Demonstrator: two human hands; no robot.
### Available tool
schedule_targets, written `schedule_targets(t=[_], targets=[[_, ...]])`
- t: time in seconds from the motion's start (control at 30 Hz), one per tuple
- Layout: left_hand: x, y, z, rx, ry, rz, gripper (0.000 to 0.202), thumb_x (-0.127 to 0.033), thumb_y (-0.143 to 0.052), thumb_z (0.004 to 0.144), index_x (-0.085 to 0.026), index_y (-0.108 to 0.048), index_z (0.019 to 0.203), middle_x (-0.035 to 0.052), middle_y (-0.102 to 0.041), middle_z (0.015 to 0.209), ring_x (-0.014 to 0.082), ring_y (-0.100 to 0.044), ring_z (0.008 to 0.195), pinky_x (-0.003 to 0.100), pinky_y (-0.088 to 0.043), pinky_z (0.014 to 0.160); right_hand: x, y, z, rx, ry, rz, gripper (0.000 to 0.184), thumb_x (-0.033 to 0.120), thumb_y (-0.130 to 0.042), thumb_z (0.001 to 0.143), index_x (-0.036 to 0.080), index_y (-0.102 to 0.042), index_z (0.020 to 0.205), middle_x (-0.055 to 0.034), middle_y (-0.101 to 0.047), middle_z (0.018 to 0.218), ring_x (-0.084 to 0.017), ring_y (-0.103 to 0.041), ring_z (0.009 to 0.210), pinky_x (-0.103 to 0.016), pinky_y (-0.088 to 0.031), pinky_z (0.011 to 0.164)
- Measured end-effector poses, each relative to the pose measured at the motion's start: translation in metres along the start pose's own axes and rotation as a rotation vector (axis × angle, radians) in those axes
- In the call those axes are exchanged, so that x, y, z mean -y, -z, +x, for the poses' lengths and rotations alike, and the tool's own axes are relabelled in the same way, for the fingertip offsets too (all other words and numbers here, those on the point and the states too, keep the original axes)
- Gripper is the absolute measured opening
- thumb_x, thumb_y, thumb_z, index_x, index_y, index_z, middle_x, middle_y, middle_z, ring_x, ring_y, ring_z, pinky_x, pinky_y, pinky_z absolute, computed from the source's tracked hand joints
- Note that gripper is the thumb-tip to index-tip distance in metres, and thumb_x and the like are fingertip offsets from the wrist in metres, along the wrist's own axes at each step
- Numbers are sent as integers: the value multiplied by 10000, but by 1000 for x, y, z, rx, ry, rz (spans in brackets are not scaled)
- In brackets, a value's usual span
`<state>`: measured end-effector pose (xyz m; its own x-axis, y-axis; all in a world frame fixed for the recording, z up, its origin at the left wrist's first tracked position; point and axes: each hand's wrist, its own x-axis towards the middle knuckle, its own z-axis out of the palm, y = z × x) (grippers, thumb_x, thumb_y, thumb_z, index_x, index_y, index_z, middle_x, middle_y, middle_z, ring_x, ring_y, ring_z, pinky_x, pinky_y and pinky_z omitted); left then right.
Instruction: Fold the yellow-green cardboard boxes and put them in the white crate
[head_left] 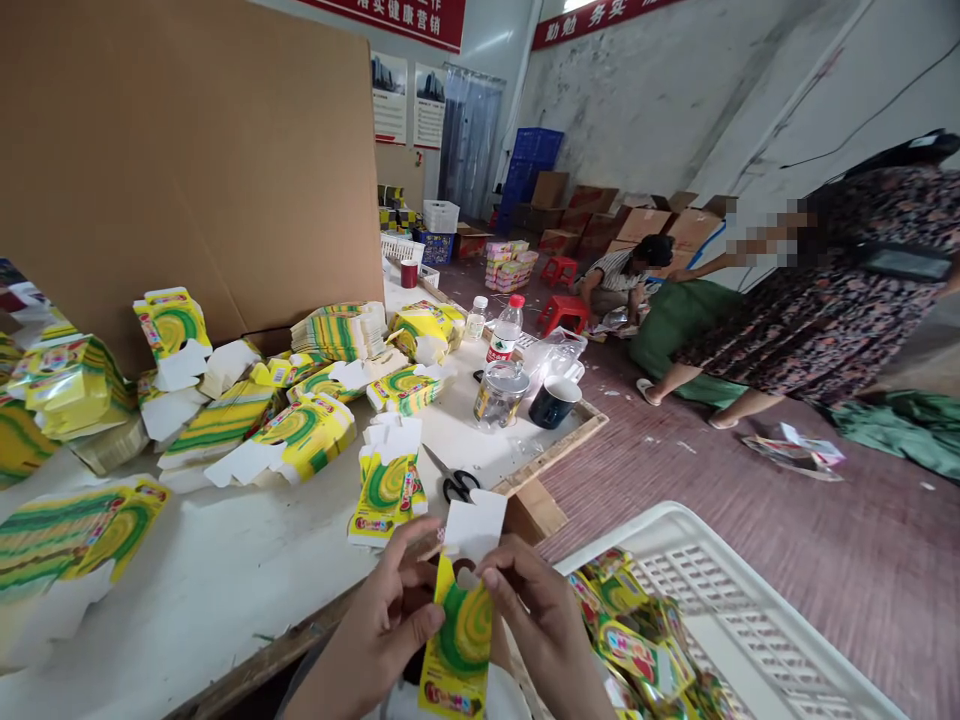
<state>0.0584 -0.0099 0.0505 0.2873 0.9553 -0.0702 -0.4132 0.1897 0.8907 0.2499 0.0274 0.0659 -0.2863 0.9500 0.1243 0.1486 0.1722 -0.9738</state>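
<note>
Between my hands is a small yellow and green printed carton (463,640), upright, its white top flap (476,525) standing up. My left hand (394,610) is closed on the carton's left side, thumb across its front. At the upper right edge, my right hand (536,610) pinches the carton near its opening. What lies inside the carton is hidden. Just beyond my hands, more flat cartons (388,480) rest on the white table (247,570), beside black-handled scissors (454,478). To the right a white plastic basket (750,610) holds several shiny packets (634,645).
Stacks of flat cartons (337,332) cover the table's left and back, before a large cardboard sheet (187,160). A water bottle (506,330), a glass jar (499,395) and a dark mug (555,402) stand near the corner. One person (847,290) bends over a green sack (682,325); another person (619,280) crouches behind.
</note>
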Motion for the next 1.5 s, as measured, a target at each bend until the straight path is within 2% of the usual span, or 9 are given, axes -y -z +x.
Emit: schedule_targets(t=[0.17,0.3,0.5,0.77,1.17,1.27,1.37,1.43,1.5], targets=[[5,1,3,5,6,27,567,-335,-742,874,-310,-521,1395,91,-754,1185,220,-714,950,320,-531,826,-8,0,2,-143,48,113,277,411,-632,950,249,-671,1171,-97,-752,1021,-237,-718,899,-307,-578,767],[6,1,6,-98,-41,136,403,-352,-713,893,-284,-619,1279,87,-764,1187,228,-721,969,308,-548,828,-6,8,3,-95,140,-62,302,412,-521,1004,251,-771,1058,-95,-746,1036,-245,-697,986,-325,-561,852],[4,0,5,-82,-48,316,420,-326,-623,953,-275,-570,1366,112,-664,1388,281,-634,1229,375,-501,1020,-9,2,5,14,-53,-276,307,259,-625,893,195,-659,1192,18,-639,693,-146,-592,559,-213,-453,503],[0,-1,4,-59,-34,264,488,-333,-613,956,-253,-519,1428,125,-693,1356,294,-660,1203,375,-535,977,-9,-8,6,14,-43,-403,389,152,-618,783,220,-593,1166,53,-625,684,-139,-570,536,-213,-432,516],[9,-5,5,-181,-28,185,432,-352,-750,843,-230,-684,1252,137,-758,1228,264,-745,914,359,-595,816,-12,2,4,-17,-62,-40,300,443,-634,932,211,-745,1086,-58,-742,886,-212,-669,772,-288,-524,672],[9,-3,7,-183,-118,383,383,-307,-664,907,-266,-676,1287,127,-712,1325,312,-700,1130,445,-556,981,-12,15,-1,-64,-32,-99,254,436,-633,931,218,-751,986,-70,-735,894,-239,-683,817,-309,-535,686],[8,17,11,-349,-312,805,453,-240,-634,917,-311,-628,1365,91,-568,1510,334,-455,1434,557,-284,1216,-9,49,-6,-197,36,-457,193,399,-633,913,261,-757,964,-74,-706,888,-261,-654,823,-343,-517,687],[10,38,13,-478,-394,1028,553,-220,-651,898,-311,-556,1435,81,-452,1599,343,-305,1516,616,-140,1240,-8,70,-8,-273,87,-653,175,405,-666,870,282,-764,945,-89,-698,953,-301,-635,910,-409,-505,786],[14,59,15,-527,-381,1130,521,-202,-623,903,-288,-581,1415,97,-502,1563,350,-366,1488,647,-197,1216,-7,79,-9,-261,101,-685,172,414,-671,859,286,-759,934,-88,-702,971,-301,-633,915,-417,-501,807]])
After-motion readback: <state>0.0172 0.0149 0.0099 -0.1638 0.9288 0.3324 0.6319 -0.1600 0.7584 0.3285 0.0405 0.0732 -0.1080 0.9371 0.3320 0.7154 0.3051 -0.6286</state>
